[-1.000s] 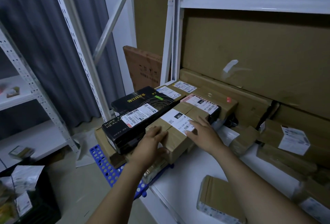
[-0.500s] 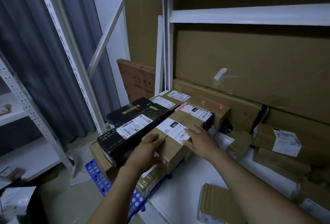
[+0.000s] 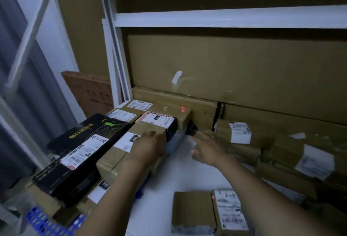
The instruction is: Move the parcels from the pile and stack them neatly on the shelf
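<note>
A row of parcels sits at the left end of the white shelf [image 3: 169, 177]: a long black box [image 3: 80, 153], a brown parcel [image 3: 114, 158] with a white label, and behind it a parcel with a pink-edged label [image 3: 157, 121]. My left hand [image 3: 148, 147] rests flat on the brown parcel, fingers straight, reaching toward its far end. My right hand [image 3: 208, 149] hovers open above the shelf, holding nothing, fingers pointing at a small black item [image 3: 191, 130] beside the loose pile of brown parcels [image 3: 242, 136] on the right.
Two small parcels [image 3: 193, 211] lie near the shelf's front edge. A large cardboard sheet [image 3: 244, 70] lines the back, under a white shelf beam [image 3: 225, 19]. A blue perforated crate [image 3: 43, 222] sits below left, with a white upright [image 3: 116, 62] beside the row.
My right hand has left the brown parcel and swung right toward the loose pile. My left hand has slid forward along the parcel's top. The view has moved closer and to the right.
</note>
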